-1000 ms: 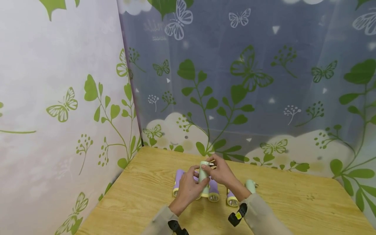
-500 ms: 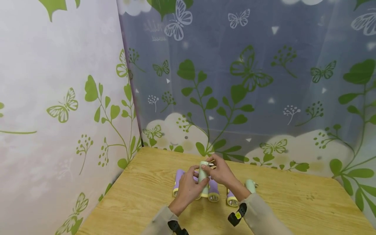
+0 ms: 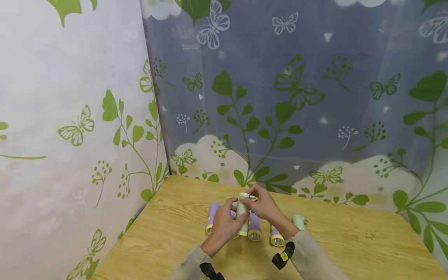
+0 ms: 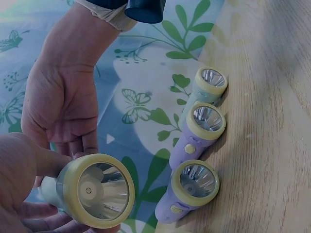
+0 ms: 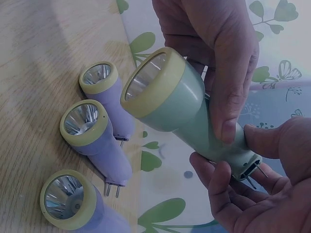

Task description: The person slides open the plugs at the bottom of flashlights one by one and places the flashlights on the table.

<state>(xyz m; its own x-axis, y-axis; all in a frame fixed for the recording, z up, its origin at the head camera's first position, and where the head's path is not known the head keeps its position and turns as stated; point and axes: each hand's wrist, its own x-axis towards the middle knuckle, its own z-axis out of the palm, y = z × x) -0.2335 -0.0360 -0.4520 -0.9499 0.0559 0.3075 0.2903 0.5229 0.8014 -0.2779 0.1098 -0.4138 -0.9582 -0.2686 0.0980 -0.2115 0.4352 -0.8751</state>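
Note:
A pale green flashlight with a cream-yellow rim is held up over the table, its lens facing the person. My left hand grips its body, thumb along the side in the right wrist view. At the tail end, my right hand pinches the flashlight with thumb and fingers. Two metal plug prongs stick out of an opening in that tail, beside the right fingers. The clear lens and reflector show in the left wrist view.
Several purple flashlights lie on the wooden table, one partly behind my left hand. Right of my hands lie a purple flashlight and another green flashlight with prongs out. A patterned curtain stands behind the table.

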